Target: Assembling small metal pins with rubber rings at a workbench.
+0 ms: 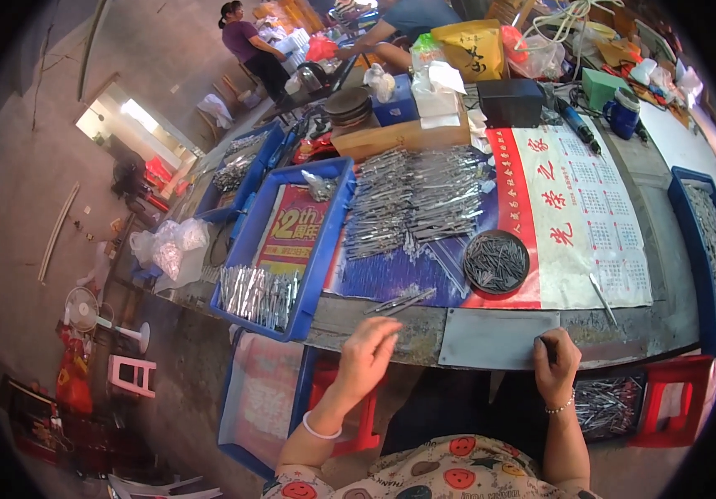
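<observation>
My left hand (367,353) is at the table's front edge, its fingers bent and pressed together; anything in them is too small to make out. Just beyond it lies a small pile of thin metal rods (402,301). My right hand (556,359) curls at the right edge of a flat grey plate (491,338), and its closed fingers hide whatever they may hold. A slim metal tool (601,298) lies beyond that hand. Between the hands, farther back, a round dark dish (496,263) holds many short dark metal pieces. Rows of shiny metal pieces (416,202) lie behind it.
At left, a blue tray (334,237) holds upright rows of metal pieces and a small bag. A calendar sheet (570,224) covers the table's right part. Another blue tray (711,324) borders it. A red stool (674,399) stands below. Two people work at the back.
</observation>
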### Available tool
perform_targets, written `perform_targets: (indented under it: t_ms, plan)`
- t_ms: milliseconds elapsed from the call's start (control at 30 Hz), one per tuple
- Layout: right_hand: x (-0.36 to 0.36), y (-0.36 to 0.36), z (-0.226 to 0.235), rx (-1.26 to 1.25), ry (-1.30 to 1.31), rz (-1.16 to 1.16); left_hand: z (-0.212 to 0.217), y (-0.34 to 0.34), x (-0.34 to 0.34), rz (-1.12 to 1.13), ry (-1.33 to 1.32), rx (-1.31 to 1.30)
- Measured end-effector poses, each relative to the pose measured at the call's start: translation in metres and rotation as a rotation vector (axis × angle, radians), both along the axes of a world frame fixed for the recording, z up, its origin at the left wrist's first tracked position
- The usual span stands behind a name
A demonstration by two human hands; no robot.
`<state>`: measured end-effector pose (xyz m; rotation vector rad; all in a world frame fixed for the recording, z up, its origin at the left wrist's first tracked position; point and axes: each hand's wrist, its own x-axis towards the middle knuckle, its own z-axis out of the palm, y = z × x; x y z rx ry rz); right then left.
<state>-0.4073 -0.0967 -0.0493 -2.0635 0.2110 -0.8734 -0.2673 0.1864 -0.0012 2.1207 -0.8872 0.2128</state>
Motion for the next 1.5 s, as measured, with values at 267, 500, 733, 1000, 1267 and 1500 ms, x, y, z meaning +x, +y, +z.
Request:
perform_targets:
  t_ms: [267, 500, 733, 1000, 1267, 1500]
  plan:
    - [-0.002, -0.001, 0.001, 0.012, 0.046, 0.005, -0.012, 0.012, 0.023, 0.112, 0.03, 0.02]
    - [0.003, 0.0, 0.0, -0.006, 0.027, -0.011, -0.015, 0.008, 0.048, 0.123, 0.003, 0.078]
    - [0.003, 0.0, 0.0, 0.021, 0.046, -0.014, -0.026, -0.008, 0.065, 0.038, -0.058, 0.176]
    - [0.0, -0.002, 0.004, -0.053, -0.012, 0.017, -0.029, -0.018, 0.076, 0.01, -0.008, 0.34]
    - [-0.001, -0.004, 0.004, -0.027, -0.001, 0.027, -0.011, -0.016, 0.102, -0.098, 0.416, 0.374]
    - [0.0, -0.007, 0.0, -0.08, -0.028, 0.031, -0.012, -0.017, 0.102, -0.107, 0.506, 0.349]
